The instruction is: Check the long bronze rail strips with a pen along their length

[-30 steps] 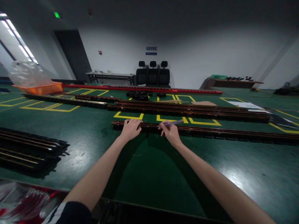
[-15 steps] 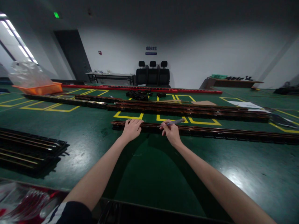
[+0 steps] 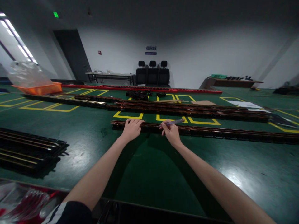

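A long dark rail with copper-coloured strips [image 3: 221,133] lies across the green table in front of me. My left hand [image 3: 132,129] is closed over this rail near its left end, its fingers reaching over the top. In my right hand [image 3: 171,133] is a slim pen-shaped tool with a translucent handle [image 3: 174,122], pinched as one holds a pen. The tool's thin tip points left and down toward the rail, between my two hands. Whether the tip touches the rail I cannot tell.
Behind lies a bundle of similar rails [image 3: 187,109]. More rails [image 3: 28,149] sit at the left. An orange tray [image 3: 39,89] with plastic bags stands far left. Black parts [image 3: 137,94], a cardboard piece [image 3: 203,103] and white papers [image 3: 245,105] are farther back.
Almost nothing differs. Both hands stay in place on and at the rail, and the tool in my right hand appears very slightly turned.
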Available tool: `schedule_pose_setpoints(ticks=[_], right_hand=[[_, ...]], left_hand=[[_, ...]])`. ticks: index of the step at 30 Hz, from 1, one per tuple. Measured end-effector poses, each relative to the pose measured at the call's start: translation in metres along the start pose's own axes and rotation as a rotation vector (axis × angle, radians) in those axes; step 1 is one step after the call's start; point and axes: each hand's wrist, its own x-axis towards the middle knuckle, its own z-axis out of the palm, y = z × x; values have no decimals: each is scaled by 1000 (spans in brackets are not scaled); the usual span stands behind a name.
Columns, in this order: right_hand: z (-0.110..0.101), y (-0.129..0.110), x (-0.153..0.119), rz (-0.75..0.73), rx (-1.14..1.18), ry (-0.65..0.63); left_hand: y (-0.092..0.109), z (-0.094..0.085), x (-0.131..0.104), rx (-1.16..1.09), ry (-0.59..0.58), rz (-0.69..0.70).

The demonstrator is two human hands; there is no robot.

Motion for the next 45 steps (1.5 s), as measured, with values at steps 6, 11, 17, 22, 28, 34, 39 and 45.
schedule_pose_setpoints(ticks=[6,11,17,22,28,34,39,45], right_hand=[[0,-1,-1,-2,20,7],[-1,-1,-1,6,31,36],[-1,-1,-1,16,37,36],[-1,3,2,9,31,-72],[-1,5,2,5,31,-74],[-1,3,2,18,36,-71],[-1,4,3,18,41,-73],[-1,2,2,22,18,-80]], left_hand=[[-2,3,1,-8,-9,7],[-4,4,0,-8,-1,0],[-7,2,-1,-5,-6,-20],[-8,4,-1,-13,-1,-16],[-8,5,-1,0,-5,-30],[-8,5,-2,-12,-2,-32],[-7,3,-2,-18,-16,-40],[-5,3,-3,1,15,-23]])
